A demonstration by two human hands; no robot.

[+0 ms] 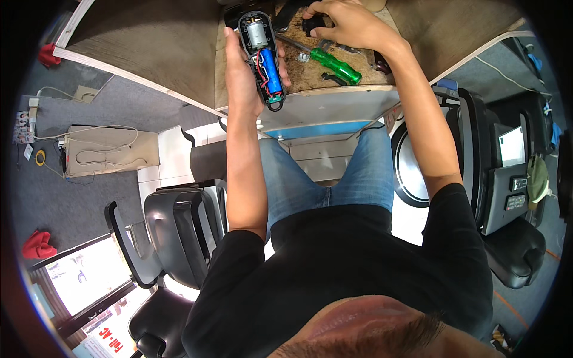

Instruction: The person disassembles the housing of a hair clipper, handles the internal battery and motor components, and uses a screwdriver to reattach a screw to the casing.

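Seated person at a tabletop, seen from above the head. The left hand is wrapped around an opened black device, fingers curled behind its shell and the thumb along its left edge, holding it clear of the tabletop with the open side facing the camera. The long axis of the device runs near to far, tilted slightly; a silver motor sits at its far end and a blue battery cell with red and black wires lies toward its near end. The right hand lies to the right of the device and a little farther away, palm down, with the fingers closed over a small black part on a brown work mat. Between the two hands, on the mat, rests a screwdriver with a green handle; its shaft points far-left toward the device and its handle near-right. The right hand is the nearer hand to the screwdriver, and the device lies directly left of that hand, close by but apart.
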